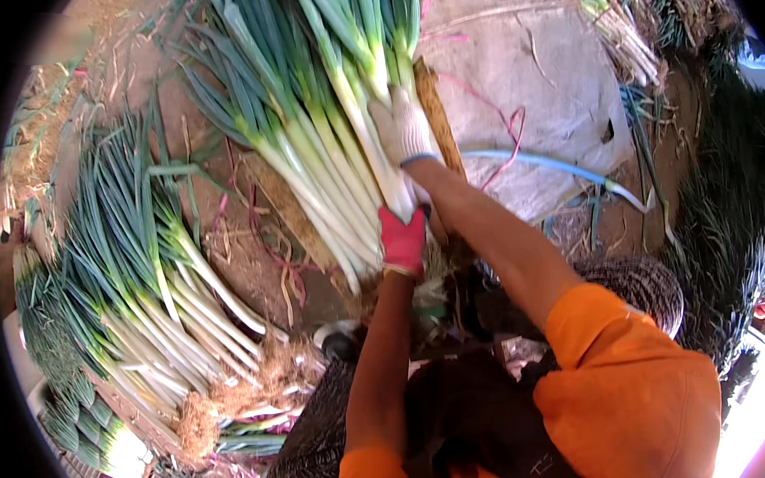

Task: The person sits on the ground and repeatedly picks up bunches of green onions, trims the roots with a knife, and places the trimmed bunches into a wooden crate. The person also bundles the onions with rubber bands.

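A thick bundle of long green onions point(331, 143) lies before me, dark leaves pointing away and white ends towards me. My left hand point(403, 241), in a red glove with a dark thumb part, grips the white lower ends at the bundle's right side. Farther up those same stalks, my right hand point(403, 126) in a white knitted glove is closed around the pale shafts. Its fingers are partly hidden by the stalks. Two wooden boards, a left one point(289, 212) and a right one point(439, 120), flank the bundle.
To the left lies a pile of green onions point(156, 305) with roots attached. Bundled green onions point(95, 431) stand at lower left. A pale sheet point(544, 84) covers ground at right, with pink twine point(513, 126) and a loose leaf point(542, 160). More stalks point(626, 40) lie at upper right.
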The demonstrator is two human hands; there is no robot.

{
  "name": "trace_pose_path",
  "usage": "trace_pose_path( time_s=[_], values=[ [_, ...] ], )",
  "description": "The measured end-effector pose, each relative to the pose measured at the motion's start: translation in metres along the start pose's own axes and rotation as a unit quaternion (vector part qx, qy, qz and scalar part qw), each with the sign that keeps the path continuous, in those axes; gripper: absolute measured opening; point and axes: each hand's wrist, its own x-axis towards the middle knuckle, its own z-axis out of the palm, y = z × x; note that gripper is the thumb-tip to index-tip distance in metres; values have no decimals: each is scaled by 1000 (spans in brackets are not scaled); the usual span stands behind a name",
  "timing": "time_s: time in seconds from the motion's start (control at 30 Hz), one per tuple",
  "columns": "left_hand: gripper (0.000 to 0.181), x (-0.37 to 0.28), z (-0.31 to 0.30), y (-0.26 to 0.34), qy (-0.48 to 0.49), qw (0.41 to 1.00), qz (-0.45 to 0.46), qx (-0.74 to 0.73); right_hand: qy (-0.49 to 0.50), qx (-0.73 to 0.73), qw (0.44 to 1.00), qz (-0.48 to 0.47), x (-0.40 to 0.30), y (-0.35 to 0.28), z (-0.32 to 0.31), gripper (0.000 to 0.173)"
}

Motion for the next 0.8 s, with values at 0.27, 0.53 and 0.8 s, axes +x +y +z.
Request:
trace_pose_path(
  time_s=[0.27,0.53,0.8],
  values=[
    [60,4,10,-18,0,1000,-18,-5,90,1,991,-104,7,-4,-2,48],
    [62,4,12,-2,-7,997,-60,42,-38,-220,939,-260,-10,-45,-7,58],
    [59,-28,-15,-3,-26,998,35,41,-74,-335,901,-266,-10,-17,18,56]
  ],
)
